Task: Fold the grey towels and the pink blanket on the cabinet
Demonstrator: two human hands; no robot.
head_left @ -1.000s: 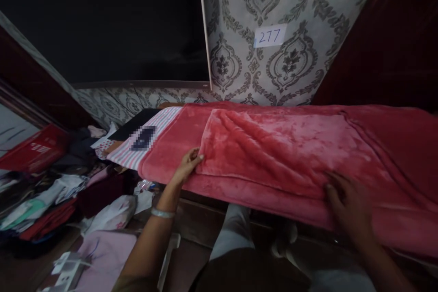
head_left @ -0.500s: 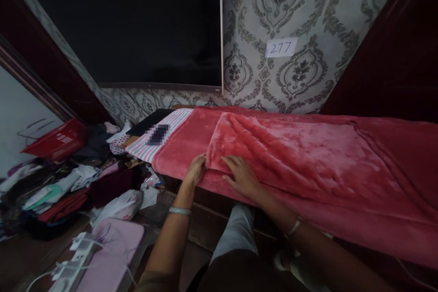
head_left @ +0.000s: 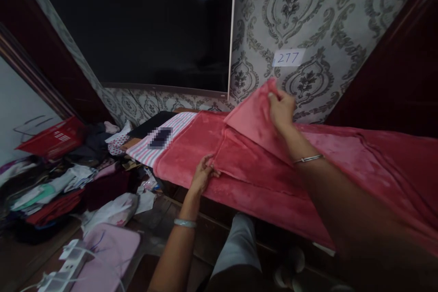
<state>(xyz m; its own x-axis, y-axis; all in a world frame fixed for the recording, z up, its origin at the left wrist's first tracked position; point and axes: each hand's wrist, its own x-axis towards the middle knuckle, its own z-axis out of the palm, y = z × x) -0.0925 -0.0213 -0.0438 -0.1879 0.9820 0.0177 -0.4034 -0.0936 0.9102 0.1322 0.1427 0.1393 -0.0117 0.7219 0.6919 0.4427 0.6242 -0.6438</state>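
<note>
A plush red blanket (head_left: 253, 155), partly folded in layers, lies along a low surface. My right hand (head_left: 282, 107) pinches an edge of its upper layer and holds it raised before the wall; the lifted flap shows a paler pink face. Low at the folded part's front left corner is my left hand (head_left: 204, 175), its fingers apart and touching the blanket. Under the blanket's left end, a striped cloth (head_left: 183, 121) sticks out, with a dark pixelated patch on it.
A large black television (head_left: 137, 27) hangs above. On the left are a red basket (head_left: 51, 137) and heaped clothes (head_left: 65, 191). A white power strip (head_left: 65, 267) with cables lies on a pink board (head_left: 112, 246). A paper marked 277 (head_left: 289, 57) is on the wall.
My right hand has risen from the blanket's front edge towards the wall, lifting the upper layer into a flap. My left hand stays near the corner, its fingers now more spread.
</note>
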